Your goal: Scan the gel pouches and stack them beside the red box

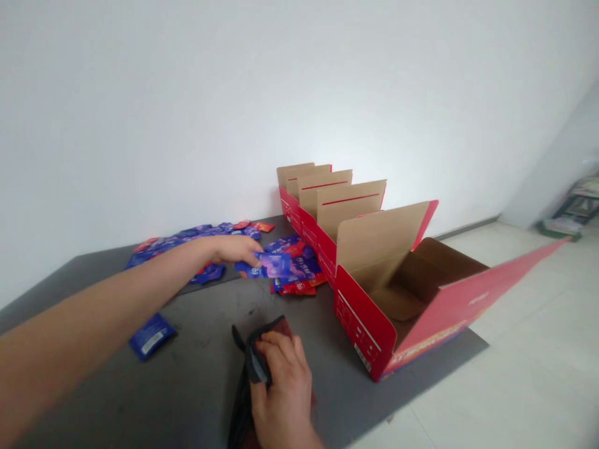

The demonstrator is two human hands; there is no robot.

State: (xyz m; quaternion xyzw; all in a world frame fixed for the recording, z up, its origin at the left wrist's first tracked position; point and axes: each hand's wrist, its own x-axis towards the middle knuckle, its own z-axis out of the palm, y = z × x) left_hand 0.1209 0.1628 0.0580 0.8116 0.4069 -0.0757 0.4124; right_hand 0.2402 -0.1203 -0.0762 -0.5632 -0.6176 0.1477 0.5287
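My left hand (238, 251) reaches out over the grey table and grips a blue-purple packet (276, 264) near a pile of blue and red packets (304, 288). Close to the table's front, my right hand (283, 380) is closed on a dark cloth-like item (241, 399) with a black edge and a reddish-brown part. A single blue packet (152, 337) lies apart at the left, beneath my left forearm. Farther back, more blue and red packets (163, 244) are spread along the wall side.
An open red cardboard box (362, 324) stands at the right, its flaps raised and its visible inside bare. Several more open boxes (304, 224) line up behind it. A shelf (580, 206) stands on the floor at far right.
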